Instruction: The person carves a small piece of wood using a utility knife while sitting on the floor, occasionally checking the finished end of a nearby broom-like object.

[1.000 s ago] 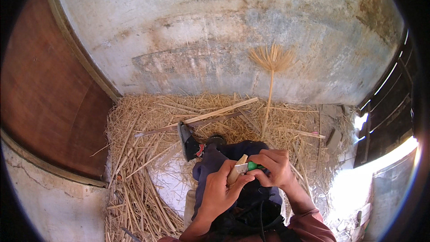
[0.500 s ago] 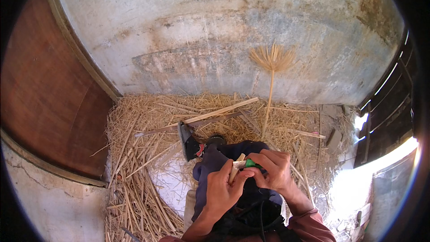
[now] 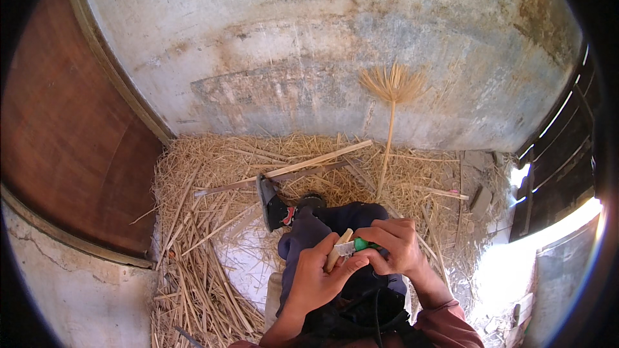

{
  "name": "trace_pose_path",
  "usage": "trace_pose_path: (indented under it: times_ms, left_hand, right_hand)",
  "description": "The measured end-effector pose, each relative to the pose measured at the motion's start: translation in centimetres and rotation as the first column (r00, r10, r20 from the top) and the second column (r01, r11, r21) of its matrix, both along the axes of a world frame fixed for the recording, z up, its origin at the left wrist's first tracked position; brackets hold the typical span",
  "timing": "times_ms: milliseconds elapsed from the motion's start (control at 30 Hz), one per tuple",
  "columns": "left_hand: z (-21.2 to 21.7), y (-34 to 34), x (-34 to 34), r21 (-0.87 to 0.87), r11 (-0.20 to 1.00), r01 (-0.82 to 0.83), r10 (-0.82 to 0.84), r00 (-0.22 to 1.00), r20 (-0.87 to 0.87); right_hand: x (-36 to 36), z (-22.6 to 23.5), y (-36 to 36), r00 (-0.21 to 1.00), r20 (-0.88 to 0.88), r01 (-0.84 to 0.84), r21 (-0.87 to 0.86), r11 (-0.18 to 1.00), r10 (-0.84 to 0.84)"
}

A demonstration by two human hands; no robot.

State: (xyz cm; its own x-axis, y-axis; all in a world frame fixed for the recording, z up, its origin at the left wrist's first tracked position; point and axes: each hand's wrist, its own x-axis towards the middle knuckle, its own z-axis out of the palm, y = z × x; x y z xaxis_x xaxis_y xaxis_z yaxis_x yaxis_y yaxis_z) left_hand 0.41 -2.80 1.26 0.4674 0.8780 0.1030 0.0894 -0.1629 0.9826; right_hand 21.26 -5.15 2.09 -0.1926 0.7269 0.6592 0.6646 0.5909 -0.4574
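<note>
1. My left grip (image 3: 317,277) is clamped on the wood (image 3: 333,260), a short pale piece above my lap. It tilts, top end leaning right; I'd judge the tight hold is there to steady so small a piece.
2. My right grip (image 3: 391,248) is clamped on the green handle (image 3: 362,243) of the knife. Fingers wrap close up to the metal, probably for fine control.
3. The blade (image 3: 345,249) lies across the wood, pointing left; whether it bites in, I can't tell. My left thumb reaches just under it, perhaps as a brace.
4. Beneath are my dark trousers (image 3: 298,251), legs bent, which likely keeps both hands close to my body.
5. Beyond my knees, a shoe (image 3: 273,206) rests amid straw (image 3: 213,154). Long strips (image 3: 200,293) lie heaped at my left, seemingly within easy reach.
6. Farther off, the broom (image 3: 387,129) leans bristles-up on the wall (image 3: 277,38), perhaps to spare its bristles.
</note>
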Motion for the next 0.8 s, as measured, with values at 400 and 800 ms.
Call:
trace_pose_path:
  times_ms: [400,800]
  left_hand:
    - [1.2,0.0,0.4,0.074,0.997,-0.028,0.032,0.998,-0.048]
    - [1.3,-0.4,0.6,0.137,0.987,-0.079,0.091,0.993,-0.081]
  right_hand:
    - [-0.9,-0.4,-0.4,0.989,0.047,0.140,0.040,0.989,-0.142]
    - [-1.6,-0.3,-0.8,0.978,-0.004,0.210,0.063,0.976,-0.210]
